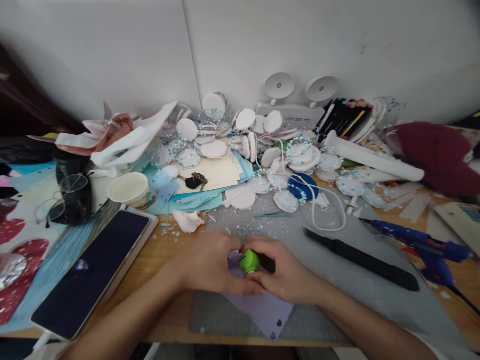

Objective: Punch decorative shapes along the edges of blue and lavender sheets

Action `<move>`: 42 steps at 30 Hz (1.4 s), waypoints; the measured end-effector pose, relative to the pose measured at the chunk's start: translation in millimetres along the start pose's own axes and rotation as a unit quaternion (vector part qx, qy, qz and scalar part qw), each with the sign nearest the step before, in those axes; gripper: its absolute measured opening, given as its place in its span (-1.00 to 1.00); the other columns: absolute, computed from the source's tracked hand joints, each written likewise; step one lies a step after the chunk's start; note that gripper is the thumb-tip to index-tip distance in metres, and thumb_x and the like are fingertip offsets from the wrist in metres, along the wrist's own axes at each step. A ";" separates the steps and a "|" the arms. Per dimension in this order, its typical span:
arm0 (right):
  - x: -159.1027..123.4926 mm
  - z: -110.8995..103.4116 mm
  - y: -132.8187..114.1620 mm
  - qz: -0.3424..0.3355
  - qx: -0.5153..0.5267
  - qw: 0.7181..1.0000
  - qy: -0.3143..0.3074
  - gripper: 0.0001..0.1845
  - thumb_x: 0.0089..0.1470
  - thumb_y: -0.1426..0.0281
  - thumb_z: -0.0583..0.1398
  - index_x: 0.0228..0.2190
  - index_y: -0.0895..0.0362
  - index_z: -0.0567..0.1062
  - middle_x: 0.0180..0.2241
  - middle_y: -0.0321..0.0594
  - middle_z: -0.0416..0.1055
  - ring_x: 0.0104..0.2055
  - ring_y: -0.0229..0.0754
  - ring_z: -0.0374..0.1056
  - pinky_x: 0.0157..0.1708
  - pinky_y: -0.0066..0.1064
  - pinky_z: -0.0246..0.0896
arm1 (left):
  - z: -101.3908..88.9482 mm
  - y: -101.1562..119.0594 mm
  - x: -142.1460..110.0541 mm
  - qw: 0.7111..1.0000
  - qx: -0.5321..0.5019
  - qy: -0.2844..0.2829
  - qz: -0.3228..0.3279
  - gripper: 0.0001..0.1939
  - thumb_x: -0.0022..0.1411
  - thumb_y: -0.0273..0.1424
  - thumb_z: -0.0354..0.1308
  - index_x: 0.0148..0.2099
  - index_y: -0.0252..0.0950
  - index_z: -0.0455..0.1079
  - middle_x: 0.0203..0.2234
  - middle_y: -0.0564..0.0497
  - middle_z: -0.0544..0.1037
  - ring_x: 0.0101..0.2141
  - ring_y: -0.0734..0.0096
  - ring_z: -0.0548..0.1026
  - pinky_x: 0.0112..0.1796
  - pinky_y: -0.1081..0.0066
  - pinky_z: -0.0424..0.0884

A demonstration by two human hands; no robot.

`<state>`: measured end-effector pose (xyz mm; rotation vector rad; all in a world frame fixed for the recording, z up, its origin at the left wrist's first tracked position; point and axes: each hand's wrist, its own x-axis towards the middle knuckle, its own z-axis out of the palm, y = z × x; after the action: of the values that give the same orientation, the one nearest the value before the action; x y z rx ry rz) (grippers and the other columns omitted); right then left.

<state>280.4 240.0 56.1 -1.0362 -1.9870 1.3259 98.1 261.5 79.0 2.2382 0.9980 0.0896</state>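
Near the front of the grey cutting mat [225, 315], both hands meet around a small craft punch [249, 261] with a bright green top and a dark body. A sheet of light purple paper [268, 312] runs under the hands, its lower corner marked by two dark heart-shaped cutouts. My left hand [208, 262] is closed on the paper's upper part, beside the punch. My right hand [292, 275] wraps the punch from the right, thumb close to the green top. Where the punch meets the paper is partly hidden by fingers.
A black cutter [360, 257] and a blue glue gun [420, 240] lie to the right. On the left are a phone [93, 270], a paper cup [129, 189] and glasses [63, 200]. White discs with blue trim [245, 145] crowd the back, beside a white cable [343, 212].
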 end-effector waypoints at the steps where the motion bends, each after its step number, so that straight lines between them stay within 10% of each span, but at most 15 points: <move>1: -0.5 0.4 0.5 -0.006 -0.013 1.000 0.002 -0.86 -0.15 0.58 0.22 -0.55 0.16 0.34 -0.48 -0.31 0.30 -0.38 -0.23 0.21 -0.35 -0.42 0.03 | 1.0 -0.9 0.4 1.000 0.000 -0.001 0.006 -0.54 -0.01 0.03 0.18 -0.42 -0.32 0.42 -0.61 0.09 0.40 -0.56 0.51 0.29 -0.52 0.49 0.05; 16: 0.9 -6.4 5.9 -0.031 -0.067 0.997 0.020 -0.90 -0.06 0.50 0.19 -0.52 0.14 0.34 -0.50 -0.34 0.25 -0.41 -0.24 0.16 -0.34 -0.40 -0.04 | 5.0 -3.6 4.9 0.998 -0.038 0.043 0.036 -0.57 0.07 -0.02 0.16 -0.37 -0.33 0.41 -0.55 0.07 0.46 -0.52 0.48 0.37 -0.49 0.50 0.14; 23: -0.6 -13.8 6.3 -0.015 -0.045 0.998 0.042 -0.81 0.01 0.28 0.25 -0.36 0.14 0.43 -0.42 -0.28 0.32 -0.32 -0.19 0.23 -0.27 -0.36 0.07 | 5.5 -11.1 5.8 0.992 -0.035 0.121 0.022 -0.52 0.37 -0.16 -0.17 -0.49 -0.33 0.28 -0.68 0.14 0.27 -0.62 0.58 0.23 -0.56 0.50 0.01; 30: 0.7 -23.0 4.0 0.114 0.189 0.972 0.081 -0.67 0.08 0.10 0.16 -0.30 0.12 0.45 -0.40 -0.27 0.38 -0.35 -0.20 0.28 -0.36 -0.40 0.15 | 5.2 -16.3 8.2 0.981 -0.024 0.190 0.023 -0.53 0.37 -0.25 -0.11 -0.57 -0.33 0.21 -0.74 0.15 0.23 -0.67 0.60 0.19 -0.58 0.49 -0.03; 42: 2.6 -26.9 19.8 0.116 0.279 0.945 0.125 -0.59 0.14 0.09 0.09 -0.27 0.14 0.55 -0.30 -0.14 0.47 -0.23 -0.11 0.34 -0.21 -0.28 0.19 | 2.1 -15.9 6.0 0.986 -0.049 0.158 -0.005 -0.53 0.36 -0.21 -0.12 -0.57 -0.32 0.14 -0.72 0.17 0.20 -0.65 0.60 0.18 -0.57 0.50 0.01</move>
<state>305.6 260.6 47.9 -1.1040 -1.2187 1.6553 92.9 272.0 66.5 2.1688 1.1427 0.4922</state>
